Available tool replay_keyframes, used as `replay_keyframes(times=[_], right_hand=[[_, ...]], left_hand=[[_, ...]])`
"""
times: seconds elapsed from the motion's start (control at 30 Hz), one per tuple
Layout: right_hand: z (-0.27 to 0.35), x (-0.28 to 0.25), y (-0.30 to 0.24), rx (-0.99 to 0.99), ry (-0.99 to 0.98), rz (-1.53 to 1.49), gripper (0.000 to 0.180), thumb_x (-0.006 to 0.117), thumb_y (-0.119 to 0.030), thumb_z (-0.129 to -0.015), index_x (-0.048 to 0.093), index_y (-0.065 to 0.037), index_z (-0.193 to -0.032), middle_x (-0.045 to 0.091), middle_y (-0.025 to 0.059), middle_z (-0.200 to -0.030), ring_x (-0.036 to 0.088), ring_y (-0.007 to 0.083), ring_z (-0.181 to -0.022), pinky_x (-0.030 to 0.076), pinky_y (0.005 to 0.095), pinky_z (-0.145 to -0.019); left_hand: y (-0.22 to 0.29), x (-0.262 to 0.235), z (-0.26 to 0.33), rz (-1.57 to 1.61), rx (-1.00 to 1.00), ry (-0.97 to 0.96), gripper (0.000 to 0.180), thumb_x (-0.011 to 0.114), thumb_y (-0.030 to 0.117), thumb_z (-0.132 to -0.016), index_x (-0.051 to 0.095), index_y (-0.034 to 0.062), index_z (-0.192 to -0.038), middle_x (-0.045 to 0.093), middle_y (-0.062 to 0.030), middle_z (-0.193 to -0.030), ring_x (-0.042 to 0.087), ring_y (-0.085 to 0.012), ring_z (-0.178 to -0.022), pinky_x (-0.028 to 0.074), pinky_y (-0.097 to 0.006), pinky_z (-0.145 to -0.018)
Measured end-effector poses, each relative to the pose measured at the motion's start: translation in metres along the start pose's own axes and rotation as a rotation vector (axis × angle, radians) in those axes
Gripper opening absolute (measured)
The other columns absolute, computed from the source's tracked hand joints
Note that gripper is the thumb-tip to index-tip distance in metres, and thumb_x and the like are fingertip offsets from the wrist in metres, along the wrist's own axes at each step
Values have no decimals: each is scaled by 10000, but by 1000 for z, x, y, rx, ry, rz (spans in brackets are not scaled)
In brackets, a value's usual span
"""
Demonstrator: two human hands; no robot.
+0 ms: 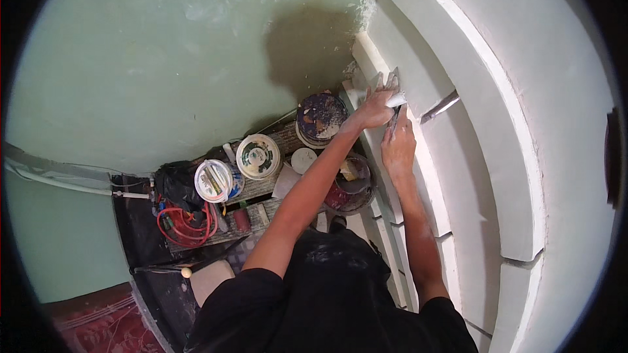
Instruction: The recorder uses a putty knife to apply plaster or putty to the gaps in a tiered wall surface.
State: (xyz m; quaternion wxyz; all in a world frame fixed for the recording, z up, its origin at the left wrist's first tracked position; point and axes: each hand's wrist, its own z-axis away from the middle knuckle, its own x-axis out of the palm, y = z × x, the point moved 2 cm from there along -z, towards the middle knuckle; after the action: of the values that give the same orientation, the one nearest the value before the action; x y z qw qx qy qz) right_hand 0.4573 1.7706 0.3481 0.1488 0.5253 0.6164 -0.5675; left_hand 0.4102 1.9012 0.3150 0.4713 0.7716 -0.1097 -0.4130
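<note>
At the upper right, my left hand (375, 110) is at the white stepped moulding (369, 54), fingers pointing away along a grey, flat putty knife (396, 73). A lump of white filler (396, 99) shows beside its thumb. Just below and to the right, my right hand (398, 149) is closed round a thin, dark putty knife (394, 117) that reaches up to the filler. The two hands nearly touch, and they hide most of both tools. In the curved white panel beside them is a narrow slot (440, 106).
Left of my arms, wooden planks (288, 138) carry a dark-stained bucket (322, 116), a white-lidded tub (258, 157) and another tub (214, 181). A bucket with a sponge (350, 186) stands below my hands. A red hose (186, 227) lies coiled near the green wall (163, 59).
</note>
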Motion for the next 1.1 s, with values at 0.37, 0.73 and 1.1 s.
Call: replay_keyframes(times=[0.37,0.73,1.1], right_hand=[[-52,23,-26,49,-48,8,609,532,-57,-877,293,36,-1429,540,289,-1158,595,458,-975,498,508,-828],[-55,26,-22,-163,38,-60,614,527,-31,-871,294,23,-1436,526,307,-1195,576,468,-1018,497,510,-842],[-44,17,-18,-65,83,-61,574,513,-14,-870,323,36,-1408,546,289,-1037,565,467,-927,461,517,-782]], left_hand=[[-19,-49,-32,57,-140,-46,744,509,127,-748,335,46,-1467,235,-154,-1564,23,-318,-1479,26,-481,-1187],[-45,-48,-30,74,-23,74,666,538,144,-761,423,10,-1403,336,-220,-1499,212,-353,-1437,134,-451,-1176],[-24,-33,-30,53,30,97,617,523,137,-764,472,40,-1372,415,-198,-1451,257,-330,-1421,59,-523,-1176]])
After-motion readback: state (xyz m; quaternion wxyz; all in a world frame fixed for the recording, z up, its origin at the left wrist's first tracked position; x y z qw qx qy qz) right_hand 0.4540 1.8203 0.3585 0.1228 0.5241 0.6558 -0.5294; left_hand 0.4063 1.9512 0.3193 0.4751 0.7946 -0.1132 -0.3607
